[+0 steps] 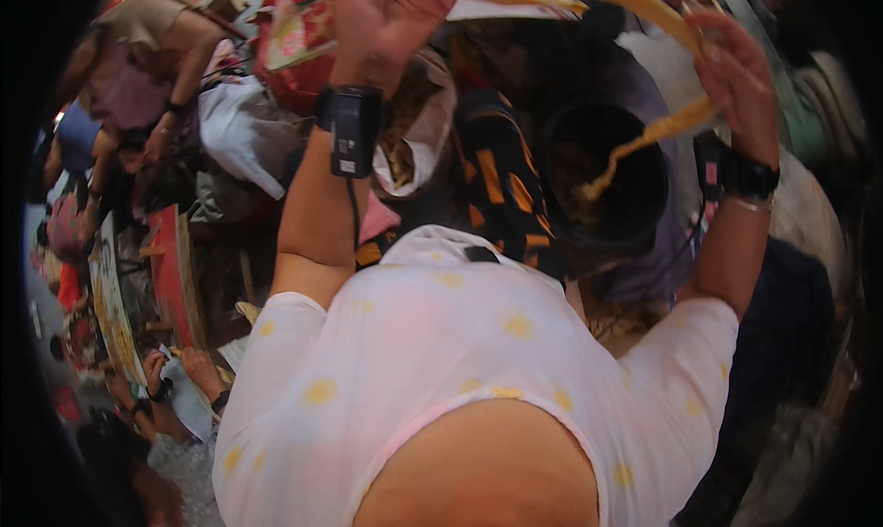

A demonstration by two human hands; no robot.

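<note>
A long, pale yellow strip point(679, 122), whose material I cannot make out, stretches across the top of the view. My right hand point(739, 81) is raised at the upper right with its fingers closed on this strip. From there a twisted length hangs down, its thin tail over a black bucket point(664, 196). Up at the top edge, my left hand point(394, 17) has its palm showing and its fingers curled, partly cut off by the frame. A piece of the strip meets its fingertips.
An open white sack point(440, 122) with tan scraps stands below my left hand. Dark fabric with orange patches point(497, 173) lies between sack and bucket. Other people point(152, 53) work at the left, near a red board point(175, 274). Another person's hands point(198, 369) show lower left.
</note>
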